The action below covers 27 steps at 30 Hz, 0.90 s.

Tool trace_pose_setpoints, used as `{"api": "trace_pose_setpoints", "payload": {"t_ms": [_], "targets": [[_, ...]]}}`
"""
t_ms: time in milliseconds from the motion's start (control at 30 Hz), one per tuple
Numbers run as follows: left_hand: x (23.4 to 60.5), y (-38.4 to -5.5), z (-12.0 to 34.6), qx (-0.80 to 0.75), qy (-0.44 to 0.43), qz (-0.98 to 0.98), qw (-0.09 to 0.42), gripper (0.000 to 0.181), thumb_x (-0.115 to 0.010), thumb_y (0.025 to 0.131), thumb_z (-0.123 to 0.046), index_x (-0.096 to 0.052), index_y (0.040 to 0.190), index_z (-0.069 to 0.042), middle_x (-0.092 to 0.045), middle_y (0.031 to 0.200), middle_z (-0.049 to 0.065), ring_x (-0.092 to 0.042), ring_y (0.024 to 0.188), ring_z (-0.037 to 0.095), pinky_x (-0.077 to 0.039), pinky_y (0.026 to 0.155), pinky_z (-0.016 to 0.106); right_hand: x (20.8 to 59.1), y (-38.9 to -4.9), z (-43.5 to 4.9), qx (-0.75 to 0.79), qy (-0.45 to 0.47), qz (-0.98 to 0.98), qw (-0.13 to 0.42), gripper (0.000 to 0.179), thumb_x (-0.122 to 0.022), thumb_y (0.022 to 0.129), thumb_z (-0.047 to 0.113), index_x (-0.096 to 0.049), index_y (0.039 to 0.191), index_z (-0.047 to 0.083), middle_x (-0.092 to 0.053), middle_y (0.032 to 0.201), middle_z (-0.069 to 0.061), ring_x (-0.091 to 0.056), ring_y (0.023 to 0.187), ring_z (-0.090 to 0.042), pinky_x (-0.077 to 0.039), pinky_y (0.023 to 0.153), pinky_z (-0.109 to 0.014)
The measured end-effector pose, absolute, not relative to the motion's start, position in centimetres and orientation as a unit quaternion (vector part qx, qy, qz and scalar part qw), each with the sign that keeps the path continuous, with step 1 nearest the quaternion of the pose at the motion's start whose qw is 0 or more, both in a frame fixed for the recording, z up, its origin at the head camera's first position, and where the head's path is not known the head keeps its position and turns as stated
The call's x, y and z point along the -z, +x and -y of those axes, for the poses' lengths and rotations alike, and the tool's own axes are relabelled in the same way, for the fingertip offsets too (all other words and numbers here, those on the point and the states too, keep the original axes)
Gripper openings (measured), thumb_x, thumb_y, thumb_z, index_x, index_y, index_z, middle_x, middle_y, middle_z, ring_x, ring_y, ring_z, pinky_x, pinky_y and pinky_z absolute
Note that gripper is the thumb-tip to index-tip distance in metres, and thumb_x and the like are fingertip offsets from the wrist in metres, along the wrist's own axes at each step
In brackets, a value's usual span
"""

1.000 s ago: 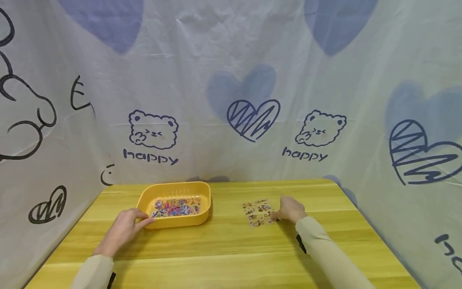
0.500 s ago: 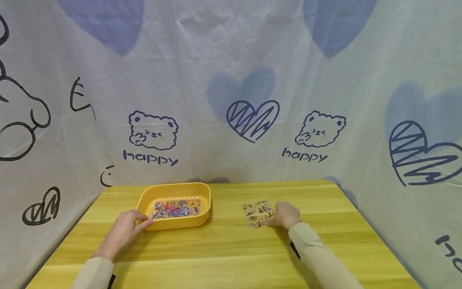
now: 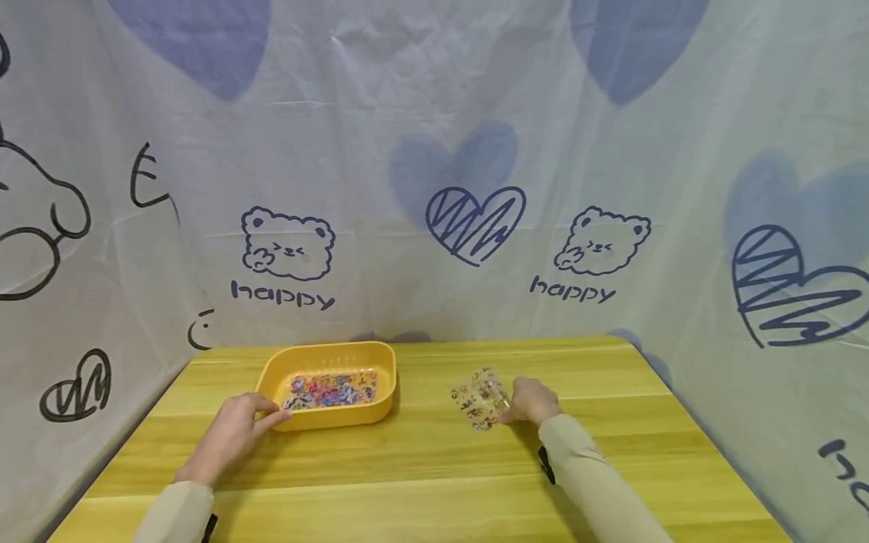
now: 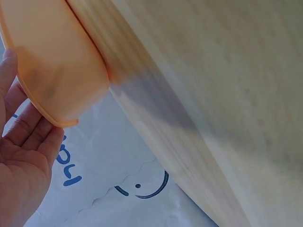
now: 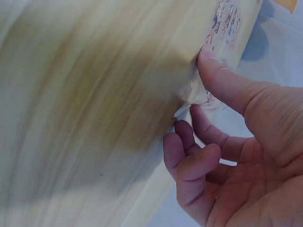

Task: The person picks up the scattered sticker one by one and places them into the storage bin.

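A yellow plastic tray [image 3: 327,417] stands at the left of the table. My left hand [image 3: 234,431] holds its near left corner, and in the left wrist view the thumb lies over the rim with the fingers beneath it. Colourful sticker sheets [image 3: 333,389] lie in the tray. Right of the middle is a clear sticker sheet [image 3: 479,400] with small printed figures, bent and partly off the table. My right hand [image 3: 535,400] pinches its right edge. In the right wrist view, thumb and index finger are at the sheet's edge [image 5: 191,105], and the other fingers are curled.
The yellow wood-grain table [image 3: 434,490] carries both the tray and the sheet. A pale cloth [image 3: 380,113] with hearts, bears and lettering hangs behind the table and along both sides.
My right hand has moved left and slightly nearer along the sheet's right edge. The sheet, flat before, is now bent and turned. The left hand and tray have stayed put.
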State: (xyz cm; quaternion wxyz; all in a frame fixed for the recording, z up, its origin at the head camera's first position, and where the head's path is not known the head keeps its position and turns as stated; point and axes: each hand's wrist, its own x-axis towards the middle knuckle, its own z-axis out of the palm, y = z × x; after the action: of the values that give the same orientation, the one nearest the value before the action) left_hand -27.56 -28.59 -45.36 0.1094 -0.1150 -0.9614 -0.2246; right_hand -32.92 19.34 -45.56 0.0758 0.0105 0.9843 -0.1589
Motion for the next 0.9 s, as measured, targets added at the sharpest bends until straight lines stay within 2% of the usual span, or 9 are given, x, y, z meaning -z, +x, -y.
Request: {"api": "trace_pose_setpoints", "payload": {"t_ms": [67,233,400,467,533,767,900], "targets": [[45.5,-27.6,28.7,0.225,-0.115,0.961,0.112,0.029,-0.072,0.089,-0.033,-0.078,0.091,-0.005,-0.074,0.092,0.011,-0.068,0.089,0.029,-0.055,0.084,0.050,45.6,-33.1,-19.2,0.164,0.007,-0.983,0.080,0.036,-0.086,0.075,0.031,-0.057,0.075,0.011,-0.049,0.068,0.000,-0.043,0.063,-0.015,-0.036,0.057,-0.030],[45.6,-27.7,28.7,0.223,-0.117,0.961,0.117,0.030,-0.072,0.088,-0.033,-0.078,0.091,-0.004,-0.074,0.093,0.012,-0.068,0.089,0.029,-0.055,0.084,0.050,45.9,-33.2,-19.2,0.199,-0.012,-0.976,0.086,0.037,-0.085,0.077,0.024,-0.052,0.066,0.013,-0.042,0.063,0.002,-0.038,0.059,-0.014,-0.031,0.056,-0.029],[45.5,-27.8,28.6,0.219,-0.118,0.963,0.106,0.028,-0.071,0.089,-0.032,-0.078,0.091,-0.004,-0.074,0.093,0.012,-0.067,0.088,0.028,-0.055,0.084,0.050,45.9,-33.0,-19.7,0.203,-0.012,-0.976,0.084,0.034,-0.086,0.075,0.026,-0.056,0.076,0.010,-0.051,0.070,0.000,-0.046,0.065,-0.016,-0.038,0.058,-0.030],[45.5,-27.8,28.6,0.218,-0.118,0.963,0.105,0.027,-0.071,0.089,-0.031,-0.078,0.091,-0.005,-0.074,0.093,0.012,-0.067,0.088,0.027,-0.055,0.084,0.050,45.9,-33.0,-19.9,0.198,-0.006,-0.977,0.084,0.038,-0.086,0.075,0.030,-0.059,0.088,0.006,-0.057,0.080,-0.004,-0.051,0.072,-0.019,-0.043,0.063,-0.033],[45.4,-27.8,28.6,0.220,-0.118,0.963,0.105,0.027,-0.072,0.089,-0.031,-0.078,0.091,-0.005,-0.074,0.093,0.012,-0.068,0.088,0.027,-0.055,0.083,0.050,46.0,-33.0,-20.1,0.196,-0.003,-0.977,0.085,0.041,-0.085,0.076,0.033,-0.060,0.092,0.006,-0.059,0.084,-0.005,-0.052,0.075,-0.020,-0.045,0.065,-0.034],[45.3,-27.8,28.5,0.224,-0.118,0.961,0.109,0.027,-0.072,0.089,-0.030,-0.078,0.091,-0.004,-0.075,0.092,0.012,-0.068,0.088,0.028,-0.055,0.082,0.049,46.6,-33.4,-21.1,0.291,0.009,-0.954,0.077,0.032,-0.081,0.081,0.027,-0.056,0.082,0.008,-0.055,0.077,-0.004,-0.049,0.068,-0.017,-0.038,0.058,-0.028],[45.2,-27.8,28.4,0.221,-0.115,0.963,0.107,0.028,-0.072,0.089,-0.031,-0.078,0.091,-0.004,-0.074,0.092,0.012,-0.067,0.087,0.027,-0.055,0.082,0.049,46.8,-33.5,-21.5,0.336,0.008,-0.940,0.059,0.019,-0.073,0.089,0.018,-0.063,0.078,0.005,-0.058,0.069,-0.005,-0.046,0.059,-0.015,-0.038,0.054,-0.027]]}}
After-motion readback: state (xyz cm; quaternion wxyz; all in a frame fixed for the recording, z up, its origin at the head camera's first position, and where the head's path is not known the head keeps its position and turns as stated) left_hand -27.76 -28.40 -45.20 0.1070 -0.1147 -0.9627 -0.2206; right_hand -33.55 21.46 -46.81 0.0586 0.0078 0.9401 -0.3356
